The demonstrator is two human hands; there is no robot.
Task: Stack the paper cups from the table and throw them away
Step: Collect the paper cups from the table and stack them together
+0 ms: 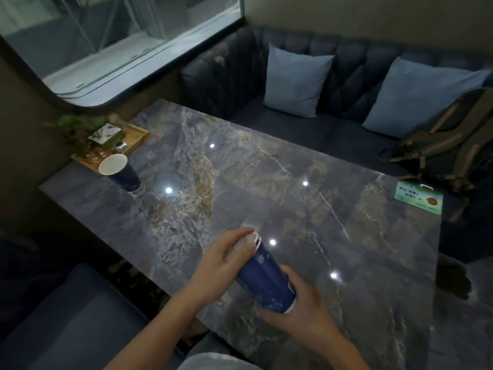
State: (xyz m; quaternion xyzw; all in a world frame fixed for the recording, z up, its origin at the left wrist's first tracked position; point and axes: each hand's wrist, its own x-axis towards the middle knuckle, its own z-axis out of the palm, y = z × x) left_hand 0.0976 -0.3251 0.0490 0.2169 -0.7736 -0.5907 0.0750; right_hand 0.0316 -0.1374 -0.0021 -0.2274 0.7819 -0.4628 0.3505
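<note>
Seen from above, a person's two bare hands hold a stack of blue paper cups [265, 276] over the near part of a dark marble table [293, 198]. The stack is tipped over almost onto its side — its long axis runs from the near right up to the far left, with the white rims pointing away from the person and the narrow base pointing back toward them. Two or three nested rims show at the far end.

The right hand [306, 308] is wrapped around the base end, fingers closed on the cups from below and behind. The left hand [226, 260] cups the rim end, fingertips pressed against the open mouth and upper wall of the stack.

One more blue cup [121, 173] stands alone on the table, well apart at the far left, upright with its white inside showing. Just behind it sits a wooden tray [138, 136] with a small plant [77, 129].

Beyond the table is a dark sofa [306, 76] with two pale blue cushions [296, 81] and a backpack [448, 140] at the right.
</note>
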